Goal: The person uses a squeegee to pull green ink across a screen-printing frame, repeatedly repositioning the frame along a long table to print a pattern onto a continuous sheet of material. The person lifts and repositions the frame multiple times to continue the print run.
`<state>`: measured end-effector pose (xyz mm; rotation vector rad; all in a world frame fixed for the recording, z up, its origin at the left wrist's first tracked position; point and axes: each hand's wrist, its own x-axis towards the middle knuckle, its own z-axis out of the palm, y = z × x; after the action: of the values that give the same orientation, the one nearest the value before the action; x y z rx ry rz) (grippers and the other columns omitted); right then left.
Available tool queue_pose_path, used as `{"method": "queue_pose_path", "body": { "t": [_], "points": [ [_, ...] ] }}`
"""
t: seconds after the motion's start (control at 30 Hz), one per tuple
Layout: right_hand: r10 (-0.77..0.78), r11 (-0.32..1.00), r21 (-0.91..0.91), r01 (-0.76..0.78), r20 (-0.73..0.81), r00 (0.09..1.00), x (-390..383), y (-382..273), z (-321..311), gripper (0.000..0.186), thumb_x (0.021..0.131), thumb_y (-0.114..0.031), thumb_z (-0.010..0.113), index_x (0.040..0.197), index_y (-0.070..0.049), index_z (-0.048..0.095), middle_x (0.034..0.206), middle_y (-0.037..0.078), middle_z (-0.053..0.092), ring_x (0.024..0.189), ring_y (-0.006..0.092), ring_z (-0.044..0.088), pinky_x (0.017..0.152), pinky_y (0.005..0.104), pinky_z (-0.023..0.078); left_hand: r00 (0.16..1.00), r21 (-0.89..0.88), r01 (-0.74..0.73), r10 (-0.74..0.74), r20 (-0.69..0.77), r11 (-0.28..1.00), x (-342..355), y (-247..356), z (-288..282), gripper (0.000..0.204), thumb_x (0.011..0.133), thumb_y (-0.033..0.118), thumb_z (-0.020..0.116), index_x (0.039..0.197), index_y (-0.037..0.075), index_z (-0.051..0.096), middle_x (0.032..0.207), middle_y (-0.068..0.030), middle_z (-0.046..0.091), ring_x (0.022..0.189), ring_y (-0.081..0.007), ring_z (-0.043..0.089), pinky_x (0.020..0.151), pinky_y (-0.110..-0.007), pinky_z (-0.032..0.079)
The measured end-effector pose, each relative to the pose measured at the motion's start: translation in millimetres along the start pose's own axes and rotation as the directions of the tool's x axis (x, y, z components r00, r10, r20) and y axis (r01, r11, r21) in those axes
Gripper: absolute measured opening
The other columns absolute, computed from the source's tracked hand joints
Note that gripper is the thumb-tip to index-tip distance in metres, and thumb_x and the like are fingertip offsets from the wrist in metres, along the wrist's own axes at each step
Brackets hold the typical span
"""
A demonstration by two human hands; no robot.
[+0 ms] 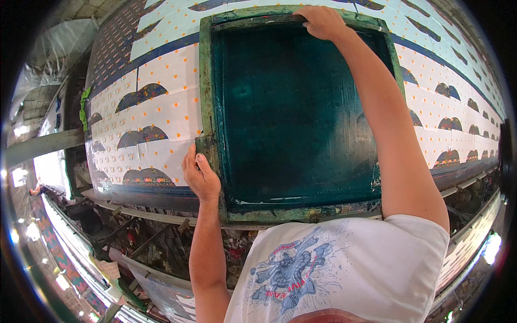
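Note:
A large wooden screen-printing frame [207,81] with worn green paint lies on patterned fabric. Its mesh [291,118] is coated with wet-looking dark teal ink, and a pale streak crosses it near the close rail. My left hand [203,175] grips the frame's left side at a small wooden block, thumb on top. At the far end my right hand [321,22] is closed on a long bar that looks like a squeegee [253,21], lying along the inside of the far rail. My fingertips there are partly hidden. My right forearm crosses over the mesh.
White fabric [167,107] with orange dots and dark scalloped shapes covers the long table to both sides. A bright green scrap [85,107] hangs at the table's left end. Below the near edge are beams and clutter [161,237]. Another long table stands at lower left.

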<state>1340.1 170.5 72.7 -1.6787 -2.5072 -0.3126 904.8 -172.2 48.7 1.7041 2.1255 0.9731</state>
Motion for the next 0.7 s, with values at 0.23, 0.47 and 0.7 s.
{"method": "queue_pose_path", "body": {
  "t": [0.23, 0.47, 0.7],
  "points": [
    [0.003, 0.986, 0.167, -0.032, 0.167, 0.986, -27, -15, -29, 0.047, 0.091, -0.007, 0.063, 0.136, -0.013, 0.076, 0.126, 0.017, 0.078, 0.12, 0.04, 0.074, 0.105, 0.0552, 0.058, 1.0, -0.011, -0.019, 0.019, -0.015, 1.0, 3, -4, 3, 0.048, 0.117, 0.03, 0.05, 0.141, -0.008, 0.068, 0.134, -0.0274, 0.072, 0.126, -0.0442, 0.066, 0.11, -0.049, 0.05],
    [-0.051, 0.985, 0.174, 0.004, 0.265, 0.963, -137, -79, -72, 0.044, 0.091, -0.014, 0.07, 0.134, -0.015, 0.075, 0.12, 0.016, 0.078, 0.114, 0.041, 0.075, 0.098, 0.0553, 0.061, 0.999, -0.1, -0.047, 0.044, -0.026, 0.994, 8, -3, 6, 0.051, 0.117, 0.035, 0.049, 0.132, -0.009, 0.071, 0.122, -0.0284, 0.073, 0.116, -0.0477, 0.067, 0.102, -0.053, 0.052],
    [-0.059, 0.958, 0.28, -0.06, 0.399, 0.915, -261, -159, -126, 0.037, 0.092, -0.013, 0.073, 0.129, -0.016, 0.076, 0.119, 0.014, 0.076, 0.115, 0.0394, 0.073, 0.098, 0.0538, 0.059, 1.0, -0.16, 0.01, -0.009, 0.01, 0.987, 9, 4, -1, 0.056, 0.118, 0.04, 0.044, 0.121, -0.007, 0.075, 0.119, -0.029, 0.074, 0.115, -0.0492, 0.066, 0.1, -0.055, 0.051]
  ]
}}
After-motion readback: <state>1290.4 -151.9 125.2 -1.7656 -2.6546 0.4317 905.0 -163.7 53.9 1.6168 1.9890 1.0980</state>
